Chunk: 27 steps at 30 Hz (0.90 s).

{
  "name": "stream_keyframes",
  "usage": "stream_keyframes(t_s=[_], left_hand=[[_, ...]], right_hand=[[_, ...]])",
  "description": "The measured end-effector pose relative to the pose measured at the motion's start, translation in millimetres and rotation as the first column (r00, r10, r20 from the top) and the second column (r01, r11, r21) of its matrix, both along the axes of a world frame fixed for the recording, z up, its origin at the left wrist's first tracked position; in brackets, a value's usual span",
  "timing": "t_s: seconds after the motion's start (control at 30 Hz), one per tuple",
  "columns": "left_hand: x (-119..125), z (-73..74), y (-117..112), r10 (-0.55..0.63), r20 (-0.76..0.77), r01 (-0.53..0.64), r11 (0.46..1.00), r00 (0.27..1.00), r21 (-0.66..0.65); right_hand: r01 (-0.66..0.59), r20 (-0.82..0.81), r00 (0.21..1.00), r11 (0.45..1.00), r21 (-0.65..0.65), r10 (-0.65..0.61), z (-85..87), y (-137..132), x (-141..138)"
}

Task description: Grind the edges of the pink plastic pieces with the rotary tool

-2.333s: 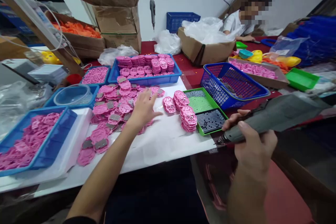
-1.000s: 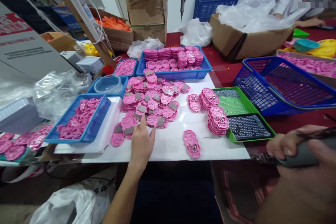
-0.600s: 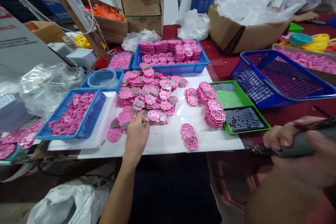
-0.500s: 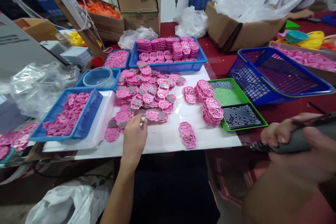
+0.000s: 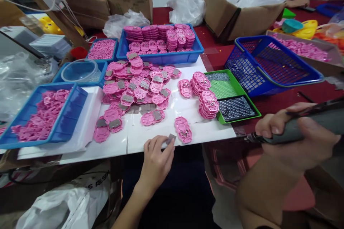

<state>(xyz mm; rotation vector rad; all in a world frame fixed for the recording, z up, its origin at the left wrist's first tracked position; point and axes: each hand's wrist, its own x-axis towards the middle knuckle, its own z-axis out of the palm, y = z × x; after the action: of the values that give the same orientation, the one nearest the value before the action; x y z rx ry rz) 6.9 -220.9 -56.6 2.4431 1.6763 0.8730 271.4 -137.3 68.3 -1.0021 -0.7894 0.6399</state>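
Observation:
My left hand [image 5: 156, 157] is at the near edge of the white board [image 5: 150, 139], pinching a small grey metal plate [image 5: 170, 138] between its fingertips. Just right of the plate lies a single pink plastic part [image 5: 183, 129]. A heap of pink parts with grey plates [image 5: 134, 89] spreads over the board beyond it. My right hand [image 5: 298, 139] grips a grey electric screwdriver [image 5: 295, 128], its tip pointing left off the board's right edge. Two stacks of pink parts [image 5: 206, 102] stand beside a green tray of screws [image 5: 232, 102].
Blue trays of pink parts sit at the left [image 5: 40, 118] and at the back [image 5: 161, 43]. A blue basket [image 5: 268, 68], cardboard boxes [image 5: 236, 14], plastic bags and a clear bowl [image 5: 79, 71] surround the board. Another person's arm shows at the far right back.
My left hand left the heap, picked a grey plate from it and drew back to the board's near edge. The view tilted down. My right hand kept the screwdriver.

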Motion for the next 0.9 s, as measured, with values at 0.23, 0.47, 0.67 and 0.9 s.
stream_keyframes(t_s=[0.23,0.47,0.67,0.9], left_hand=[[4,-1.3,5,0.100,0.073,-0.102,0.995,0.992,0.015],[10,6.5,4,0.067,-0.116,-0.052,0.990,0.991,0.131],[4,5.8,-3,0.023,-0.029,-0.021,0.996,0.999,0.086],[-3,0.4,-2,-0.067,0.031,0.061,0.985,0.997,0.164]], right_hand=[[-0.052,0.070,0.996,0.999,0.005,0.051,-5.2,-2,3],[-0.063,0.067,0.996,0.998,0.025,0.061,-2.0,-1,4],[-0.062,0.060,0.996,0.998,0.033,0.060,-2.5,-3,5],[-0.002,0.024,1.000,0.997,0.080,0.000,-9.3,13,10]])
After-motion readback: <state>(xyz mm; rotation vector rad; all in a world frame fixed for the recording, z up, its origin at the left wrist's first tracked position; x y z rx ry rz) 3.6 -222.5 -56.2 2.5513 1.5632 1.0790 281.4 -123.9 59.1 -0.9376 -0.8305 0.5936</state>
